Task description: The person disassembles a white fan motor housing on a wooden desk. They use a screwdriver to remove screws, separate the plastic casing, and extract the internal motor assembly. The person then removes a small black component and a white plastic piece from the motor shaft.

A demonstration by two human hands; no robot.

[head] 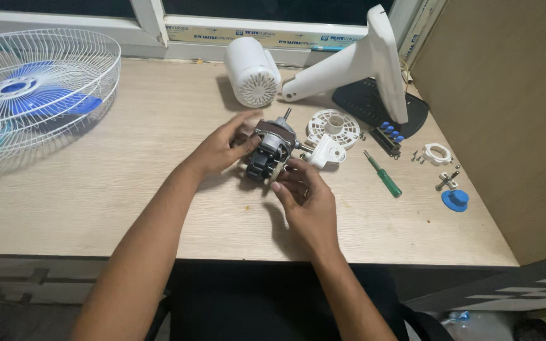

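A small fan motor (pixel 272 149), dark with a metal core and a shaft at its top, sits at the middle of the wooden table (pixel 127 183). My left hand (pixel 221 146) grips its left side, thumb across the housing. My right hand (pixel 304 197) holds its lower right side with the fingertips. A white plastic bracket (pixel 325 151) juts from the motor's right side. Just behind it lies a round white slotted plate (pixel 335 125).
A wire fan guard with blue blades (pixel 30 95) lies far left. A white motor cover (pixel 252 71) and the white fan stand on its dark base (pixel 374 69) stand at the back. A green screwdriver (pixel 383 175), a blue knob (pixel 455 200), small parts and a brown wall panel (pixel 507 113) are on the right.
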